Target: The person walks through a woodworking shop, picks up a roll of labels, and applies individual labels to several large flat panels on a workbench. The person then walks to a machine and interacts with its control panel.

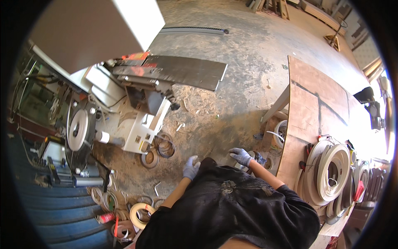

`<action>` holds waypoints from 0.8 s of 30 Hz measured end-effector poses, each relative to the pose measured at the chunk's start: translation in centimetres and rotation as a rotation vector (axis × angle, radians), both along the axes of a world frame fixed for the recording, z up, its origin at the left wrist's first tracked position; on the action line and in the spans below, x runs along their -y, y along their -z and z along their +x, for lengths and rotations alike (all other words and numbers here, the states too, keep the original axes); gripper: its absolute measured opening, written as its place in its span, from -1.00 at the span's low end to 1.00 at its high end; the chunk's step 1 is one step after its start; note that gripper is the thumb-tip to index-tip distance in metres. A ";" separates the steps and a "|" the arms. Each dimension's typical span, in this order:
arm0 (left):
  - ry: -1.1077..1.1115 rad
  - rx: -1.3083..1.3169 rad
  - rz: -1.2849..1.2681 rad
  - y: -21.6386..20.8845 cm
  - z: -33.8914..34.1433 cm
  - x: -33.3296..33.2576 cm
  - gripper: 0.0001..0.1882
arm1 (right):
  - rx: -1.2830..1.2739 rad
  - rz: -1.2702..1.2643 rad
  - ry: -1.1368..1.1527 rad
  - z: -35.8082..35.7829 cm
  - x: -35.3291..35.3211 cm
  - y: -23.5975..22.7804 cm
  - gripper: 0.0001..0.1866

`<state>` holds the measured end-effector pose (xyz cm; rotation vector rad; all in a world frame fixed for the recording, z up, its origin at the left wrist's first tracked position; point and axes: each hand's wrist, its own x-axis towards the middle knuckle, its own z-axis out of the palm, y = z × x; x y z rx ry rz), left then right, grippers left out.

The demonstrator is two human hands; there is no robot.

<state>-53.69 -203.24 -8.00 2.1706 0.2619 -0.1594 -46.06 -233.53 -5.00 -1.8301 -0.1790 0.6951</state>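
Both my hands wear pale grey gloves and hang low in front of my dark shirt, apart from each other. My left hand (191,168) is over the dusty floor with its fingers loosely stretched and nothing seen in it. Fingers extended, my right hand (241,157) is also without a held thing, close to the left side of a plywood-topped table (306,99). Below and beside the right hand is a cluttered spot with a white bucket (281,132) and some small things I cannot make out.
At left stands a machine with a grey feed table (186,70) and a reel of white strip (78,129). Coils of strip (166,145) lie on the floor near its base. More coils (333,173) are stacked on the table's near end. A pallet jack (333,40) stands far right.
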 end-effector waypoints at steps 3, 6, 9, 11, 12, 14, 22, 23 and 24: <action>0.062 0.219 -0.006 -4.9 8.6 1.7 -0.56 | 0.109 0.056 0.079 4.4 0.5 -0.2 -0.68; 0.099 0.617 0.223 -8.9 18.0 3.4 -0.56 | 0.181 0.059 0.179 10.9 0.9 -0.3 -0.68; 0.103 0.891 0.221 -11.8 27.6 5.5 -0.59 | 0.253 -0.016 0.243 17.5 2.3 -0.3 -0.69; 0.091 0.988 0.257 -13.5 31.7 6.9 -0.59 | 0.309 -0.023 0.331 21.1 3.5 -0.7 -0.71; 0.096 0.986 0.229 -14.5 34.0 7.9 -0.59 | 0.423 0.000 0.335 22.8 4.3 -1.2 -0.71; 0.086 1.012 0.204 -16.1 37.5 9.1 -0.60 | 0.296 0.134 0.455 25.8 5.1 -1.7 -0.73; -0.267 1.021 0.358 -18.8 43.0 5.6 -0.59 | 0.234 0.387 0.291 43.9 2.0 -7.3 -0.78; -0.390 1.014 0.372 -18.7 42.8 5.5 -0.59 | 0.348 0.342 0.177 46.9 1.0 -9.5 -0.78; -0.520 0.999 0.373 -18.5 42.7 5.6 -0.59 | 0.361 0.339 0.116 49.6 -0.4 -11.9 -0.77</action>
